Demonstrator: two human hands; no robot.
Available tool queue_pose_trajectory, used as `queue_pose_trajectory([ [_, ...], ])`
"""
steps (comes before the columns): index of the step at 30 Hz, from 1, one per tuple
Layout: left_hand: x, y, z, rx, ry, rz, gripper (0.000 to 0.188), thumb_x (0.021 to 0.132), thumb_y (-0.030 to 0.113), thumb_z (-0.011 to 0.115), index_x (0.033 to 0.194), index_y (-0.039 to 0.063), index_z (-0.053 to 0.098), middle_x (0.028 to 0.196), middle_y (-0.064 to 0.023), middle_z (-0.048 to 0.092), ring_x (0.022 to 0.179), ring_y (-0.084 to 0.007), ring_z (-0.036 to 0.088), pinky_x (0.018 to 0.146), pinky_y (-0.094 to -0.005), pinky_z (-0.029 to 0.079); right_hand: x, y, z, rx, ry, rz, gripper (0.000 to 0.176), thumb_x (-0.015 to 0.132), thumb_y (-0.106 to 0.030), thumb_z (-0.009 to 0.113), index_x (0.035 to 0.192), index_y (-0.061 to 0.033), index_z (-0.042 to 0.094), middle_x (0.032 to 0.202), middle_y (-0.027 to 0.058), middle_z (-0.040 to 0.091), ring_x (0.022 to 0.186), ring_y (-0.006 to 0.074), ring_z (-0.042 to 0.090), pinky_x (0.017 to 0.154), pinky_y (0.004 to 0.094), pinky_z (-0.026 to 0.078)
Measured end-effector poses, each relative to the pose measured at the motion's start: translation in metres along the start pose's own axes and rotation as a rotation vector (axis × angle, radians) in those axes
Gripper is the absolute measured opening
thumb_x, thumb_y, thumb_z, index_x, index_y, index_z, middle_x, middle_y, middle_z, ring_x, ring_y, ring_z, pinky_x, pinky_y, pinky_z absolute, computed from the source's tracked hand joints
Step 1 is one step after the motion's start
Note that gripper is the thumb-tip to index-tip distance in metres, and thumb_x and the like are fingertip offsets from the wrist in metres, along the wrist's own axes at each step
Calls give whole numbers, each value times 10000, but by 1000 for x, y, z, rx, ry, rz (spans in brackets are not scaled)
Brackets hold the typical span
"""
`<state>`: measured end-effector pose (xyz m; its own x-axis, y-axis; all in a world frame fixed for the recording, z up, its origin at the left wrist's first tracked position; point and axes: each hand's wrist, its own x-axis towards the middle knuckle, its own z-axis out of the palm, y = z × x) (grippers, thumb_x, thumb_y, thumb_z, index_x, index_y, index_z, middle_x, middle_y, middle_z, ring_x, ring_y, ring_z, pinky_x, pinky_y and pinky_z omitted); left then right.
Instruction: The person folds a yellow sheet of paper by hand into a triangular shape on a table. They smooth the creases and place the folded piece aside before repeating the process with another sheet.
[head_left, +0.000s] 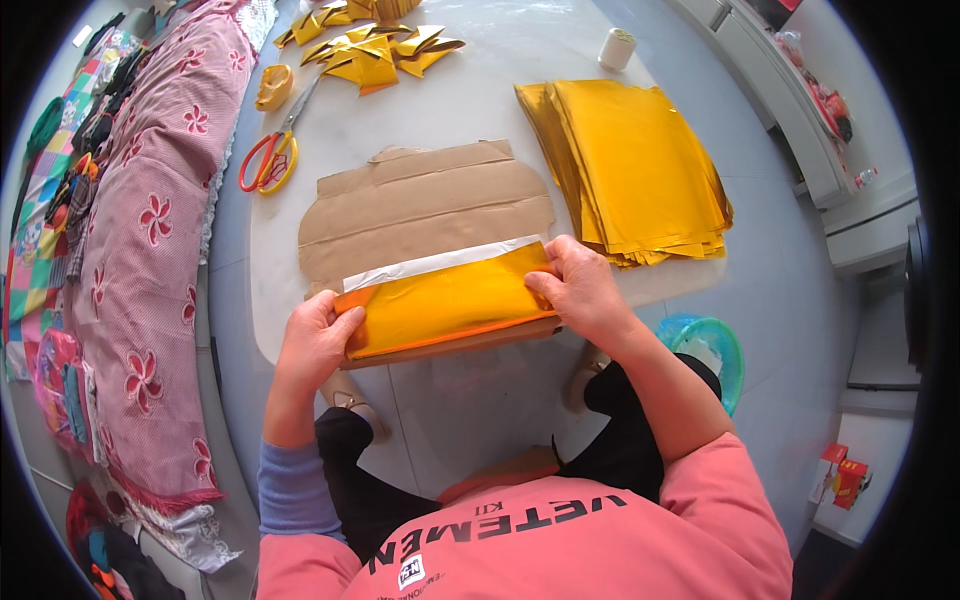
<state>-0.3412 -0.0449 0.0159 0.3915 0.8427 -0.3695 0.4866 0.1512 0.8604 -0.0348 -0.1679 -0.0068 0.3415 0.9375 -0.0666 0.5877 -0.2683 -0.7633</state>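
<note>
My left hand (321, 334) pinches the left end of a gold foil paper sheet (442, 300), thumb on top. At its right end my right hand (574, 285) grips the same sheet between thumb and fingers. The sheet is partly folded, and a strip of its white underside shows along the far edge. It lies over the near part of a creased brown cardboard piece (427, 199) on the table. To the right, close beyond my right hand, rests a thick stack of gold foil sheets (637, 165).
Red-and-yellow-handled scissors (270, 161) lie at the table's left, near a yellow object (274, 88). Folded gold foil pieces (367, 56) sit at the far left. A white thread spool (617, 49) stands far right. A teal basket (735, 360) is on the floor; a pink-covered sofa (150, 247) runs alongside.
</note>
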Motion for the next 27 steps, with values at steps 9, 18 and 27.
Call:
queue_pose_trajectory([
  [9,2,-10,-1,34,54,21,169,898,67,690,963,-43,580,736,-47,641,646,-92,589,576,-261,486,-5,2,2,-65,80,22,289,895,-86,718,1103,51,571,783,117,667,709,174,645,678,327,529],
  [18,-4,-3,8,193,182,21,368,870,75,726,1164,-60,550,735,-83,653,681,-171,635,679,-316,525,-7,-5,3,-140,101,22,484,889,-76,712,1301,87,518,723,78,606,674,154,582,689,307,510],
  [27,-4,-6,12,156,242,63,430,867,80,733,1220,-63,534,728,-103,642,702,-225,655,706,-351,537,-7,0,4,-150,110,31,561,904,-62,704,1387,95,465,736,67,597,682,144,576,660,292,503],
])
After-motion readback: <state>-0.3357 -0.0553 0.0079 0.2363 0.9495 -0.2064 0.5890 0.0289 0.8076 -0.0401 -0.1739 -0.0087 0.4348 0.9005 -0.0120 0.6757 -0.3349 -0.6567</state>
